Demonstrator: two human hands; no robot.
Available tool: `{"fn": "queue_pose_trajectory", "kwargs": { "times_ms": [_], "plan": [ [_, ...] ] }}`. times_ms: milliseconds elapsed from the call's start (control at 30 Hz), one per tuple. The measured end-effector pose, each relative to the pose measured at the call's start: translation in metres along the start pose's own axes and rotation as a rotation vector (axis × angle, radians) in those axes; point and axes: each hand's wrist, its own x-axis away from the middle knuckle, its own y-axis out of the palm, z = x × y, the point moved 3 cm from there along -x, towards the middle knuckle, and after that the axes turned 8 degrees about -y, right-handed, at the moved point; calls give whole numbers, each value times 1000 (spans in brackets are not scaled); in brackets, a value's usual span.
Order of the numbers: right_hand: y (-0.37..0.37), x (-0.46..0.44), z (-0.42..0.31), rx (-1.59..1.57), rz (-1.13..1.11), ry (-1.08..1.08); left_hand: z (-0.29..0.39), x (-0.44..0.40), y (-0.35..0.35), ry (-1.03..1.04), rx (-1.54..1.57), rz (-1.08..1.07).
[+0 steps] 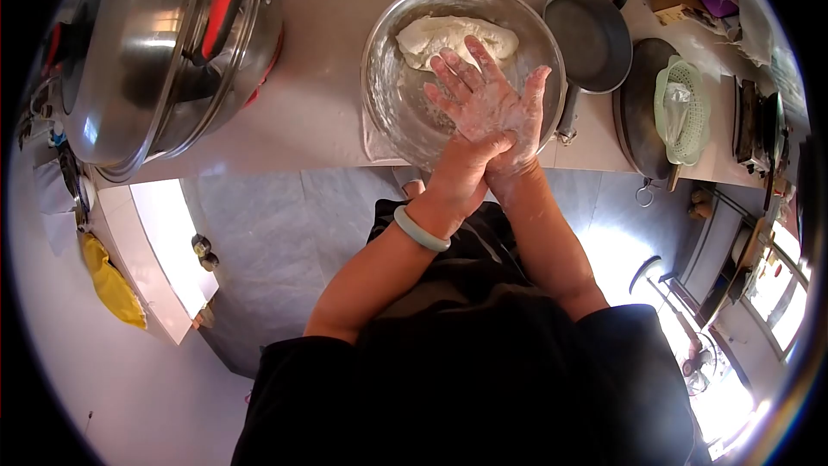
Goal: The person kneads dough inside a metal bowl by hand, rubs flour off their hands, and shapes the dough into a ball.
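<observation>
A metal bowl (377, 108) with floury, smeared walls stands at the counter's front edge. In its far part lies a pale lump of dough (423, 37). My right hand (496, 102) is over the bowl, palm up with fingers spread, coated in flour and bits of dough. It holds nothing, and its fingertips overlap the dough in view; I cannot tell whether they touch it. My left hand (466, 162) is closed around the base of my right hand near the wrist, its thumb across the palm. A pale bangle (421, 230) circles my left wrist.
A large steel steamer pot (129, 60) stands at the left of the counter (319, 112). Right of the bowl are a dark pan (589, 39), a round dark board (636, 112) and a light green basket (690, 112) holding a clear plastic bag. A black cable lies behind the bowl.
</observation>
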Motion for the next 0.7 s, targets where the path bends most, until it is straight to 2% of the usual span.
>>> {"fn": "queue_pose_trajectory", "kwargs": {
  "times_ms": [67, 267, 467, 700],
  "plan": [
    [3, 3, 1, -8, -13, 18, 3, 4, 8, 27, -3, 30],
    [13, 8, -3, 225, -131, 5, 0, -1, 3, 17, -19, 4],
    [4, 9, -2, 445, -167, 33, -3, -1, -12, -131, -22, 50],
    [0, 6, 5, 371, -128, 37, -3, -1, -9, -118, -17, -7]
  ]
}}
